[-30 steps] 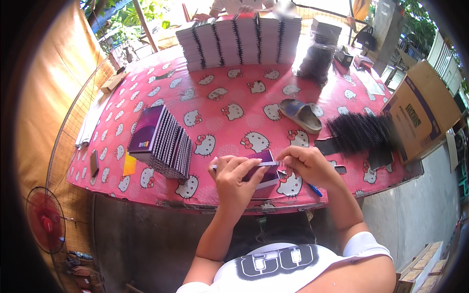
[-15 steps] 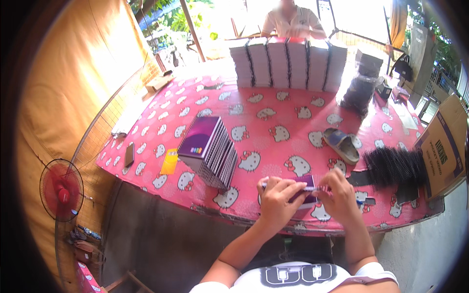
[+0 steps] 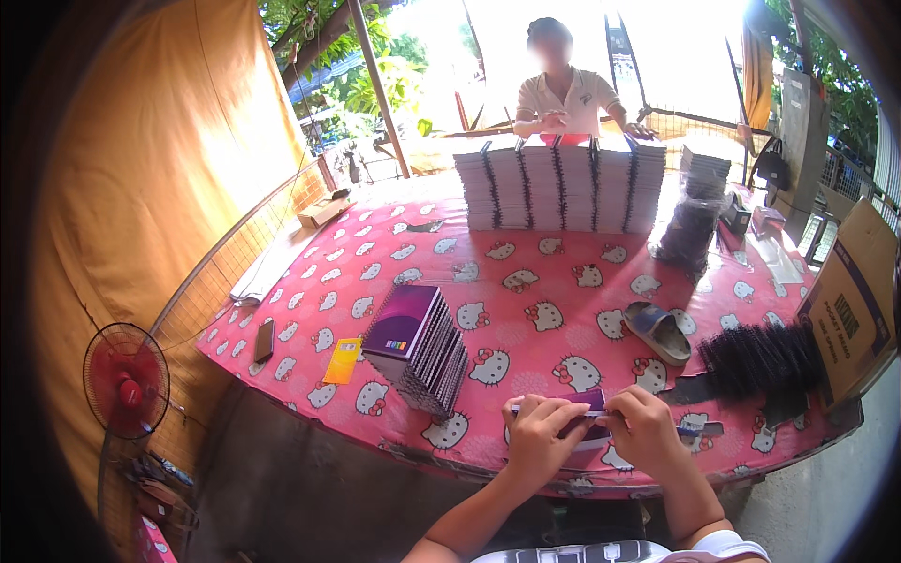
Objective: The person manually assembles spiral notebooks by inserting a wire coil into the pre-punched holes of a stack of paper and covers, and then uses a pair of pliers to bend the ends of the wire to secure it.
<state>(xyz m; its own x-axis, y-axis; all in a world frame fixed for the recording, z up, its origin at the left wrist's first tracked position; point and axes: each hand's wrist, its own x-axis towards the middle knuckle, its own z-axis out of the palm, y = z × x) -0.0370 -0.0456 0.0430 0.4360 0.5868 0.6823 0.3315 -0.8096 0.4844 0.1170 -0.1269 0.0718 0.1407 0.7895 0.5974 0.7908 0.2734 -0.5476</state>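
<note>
1. notebook [image 3: 593, 398], purple-covered, lies at the near edge of the pink table [image 3: 532, 352], just right of the middle, under both hands.
2. left hand [image 3: 542, 432]: its fingers are closed over a pale, narrow edge of the notebook, thumb on the near side.
3. right hand [image 3: 646, 427]: its fingertips are bent in at the right end of that edge; whether they pinch anything, i cannot tell.
4. handling, as i judge it: light, the cover fairly stiff and glossy enough to slip, the pages bendable and easily creased; best held along the pale edge, with flat finger pressure.
5. direction: the pale edge runs left to right, and the white page edges face near; the hands hide too much to be sure of the long axis.
6. around it: a stack of coil-bound notebooks [image 3: 413, 352] stands to the left, black coils [image 3: 762, 361] lie to the right.
</note>
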